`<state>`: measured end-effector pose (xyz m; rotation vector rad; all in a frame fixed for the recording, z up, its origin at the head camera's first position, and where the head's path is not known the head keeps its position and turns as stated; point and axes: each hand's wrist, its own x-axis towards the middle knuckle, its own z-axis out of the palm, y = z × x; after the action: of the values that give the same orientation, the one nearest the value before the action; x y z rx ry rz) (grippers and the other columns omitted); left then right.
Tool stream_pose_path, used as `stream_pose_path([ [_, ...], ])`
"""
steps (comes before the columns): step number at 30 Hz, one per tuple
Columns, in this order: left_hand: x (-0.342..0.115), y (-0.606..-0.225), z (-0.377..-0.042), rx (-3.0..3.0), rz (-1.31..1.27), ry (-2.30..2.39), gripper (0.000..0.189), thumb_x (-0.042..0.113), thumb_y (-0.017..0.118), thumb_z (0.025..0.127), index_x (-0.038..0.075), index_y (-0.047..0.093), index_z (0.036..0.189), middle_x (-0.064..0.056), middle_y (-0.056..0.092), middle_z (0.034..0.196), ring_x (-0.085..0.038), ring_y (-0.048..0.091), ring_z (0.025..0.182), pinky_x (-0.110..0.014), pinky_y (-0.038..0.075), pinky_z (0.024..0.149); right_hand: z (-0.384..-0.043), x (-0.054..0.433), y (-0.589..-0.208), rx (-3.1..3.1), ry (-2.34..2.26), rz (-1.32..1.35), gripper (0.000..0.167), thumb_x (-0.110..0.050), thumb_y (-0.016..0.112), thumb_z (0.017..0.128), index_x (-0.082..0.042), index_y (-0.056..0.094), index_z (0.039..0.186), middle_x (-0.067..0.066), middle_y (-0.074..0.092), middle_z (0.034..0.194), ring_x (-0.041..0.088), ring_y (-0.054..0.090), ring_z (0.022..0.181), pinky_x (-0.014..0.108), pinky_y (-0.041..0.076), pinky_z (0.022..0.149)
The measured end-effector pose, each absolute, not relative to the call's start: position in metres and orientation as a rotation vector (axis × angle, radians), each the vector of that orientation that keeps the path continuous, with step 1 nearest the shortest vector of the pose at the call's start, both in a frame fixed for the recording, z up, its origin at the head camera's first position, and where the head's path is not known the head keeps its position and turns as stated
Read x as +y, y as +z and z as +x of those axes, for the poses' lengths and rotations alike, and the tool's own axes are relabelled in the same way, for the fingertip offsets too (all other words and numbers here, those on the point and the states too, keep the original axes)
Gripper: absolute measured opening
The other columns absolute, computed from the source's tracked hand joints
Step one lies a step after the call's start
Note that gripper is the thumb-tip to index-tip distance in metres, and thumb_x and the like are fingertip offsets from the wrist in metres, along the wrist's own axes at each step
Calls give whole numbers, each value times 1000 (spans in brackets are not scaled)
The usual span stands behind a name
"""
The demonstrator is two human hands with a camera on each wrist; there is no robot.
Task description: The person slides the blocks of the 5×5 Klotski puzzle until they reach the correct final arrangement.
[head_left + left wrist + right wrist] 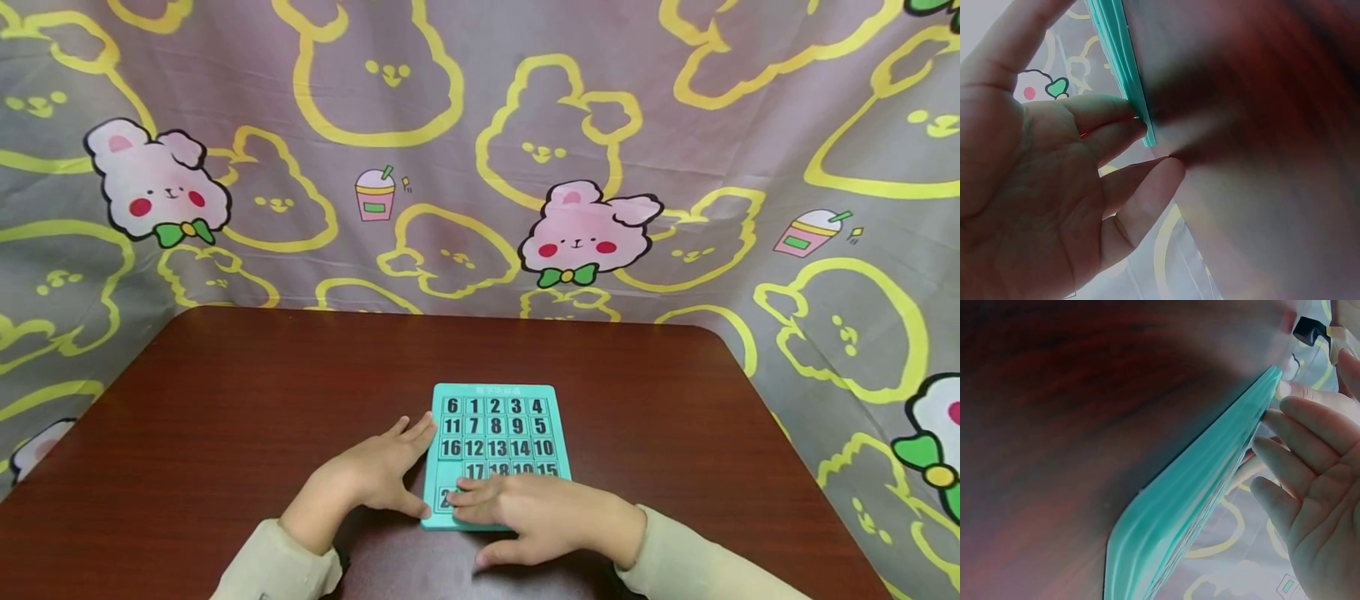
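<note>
A teal number sliding puzzle [558, 421] lies flat on the table, its tiles printed with black numbers. A gap shows below the 16 tile [451, 448], left of the 17 tile [475, 472]. My left hand [367, 475] rests along the puzzle's left edge, fingertips at the side and thumb by the lower left corner. Over the bottom rows spreads my right hand [536, 510], its fingertips on the lower left tile [444, 500] and hiding several others. In the right wrist view the right hand [1316, 481] has its fingers extended over the puzzle's face.
The dark reddish-brown table [300, 375] extends around the puzzle on all sides. A grey curtain [450, 183] with yellow outlines and cartoon rabbits hangs behind the table and along both sides.
</note>
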<state>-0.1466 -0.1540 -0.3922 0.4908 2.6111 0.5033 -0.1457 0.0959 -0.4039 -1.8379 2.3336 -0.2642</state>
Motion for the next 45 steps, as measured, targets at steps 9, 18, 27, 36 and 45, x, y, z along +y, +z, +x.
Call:
stream_pose_path([
  [9,-155,-393,-146,2607,496,514,107,42,87,74,7,28,157,-3,18,167,-39,16,153,-60,31,114,-157,98,-399,2349,-351,-1669,56,-45,50,102,-8,52,145,1,48,153,19,38,147,37,39,114],
  [18,-154,-393,-145,2604,492,533,107,41,87,73,8,29,157,-3,18,167,-39,15,153,-60,31,115,-171,89,-396,2404,-315,-1567,58,-44,55,101,-8,50,146,4,45,154,21,33,149,39,38,115],
  [27,-153,-393,-146,2605,500,527,107,41,87,73,8,29,157,-3,19,167,-38,16,153,-59,32,115,-180,85,-397,2397,-300,-1460,62,-45,54,101,-9,44,150,5,40,157,21,29,151,42,35,117],
  [36,-153,-391,-147,2605,500,523,107,41,87,74,9,29,157,-3,18,167,-38,15,154,-60,32,114,-179,84,-398,2390,-263,-1472,62,-48,52,100,-11,45,149,2,41,157,21,29,151,42,37,116],
  [45,-154,-391,-146,2611,505,531,107,41,87,73,7,29,157,-5,19,167,-39,16,153,-60,32,114,-168,86,-399,2390,-247,-1554,61,-48,53,100,-9,48,147,4,45,154,22,34,149,40,38,115],
])
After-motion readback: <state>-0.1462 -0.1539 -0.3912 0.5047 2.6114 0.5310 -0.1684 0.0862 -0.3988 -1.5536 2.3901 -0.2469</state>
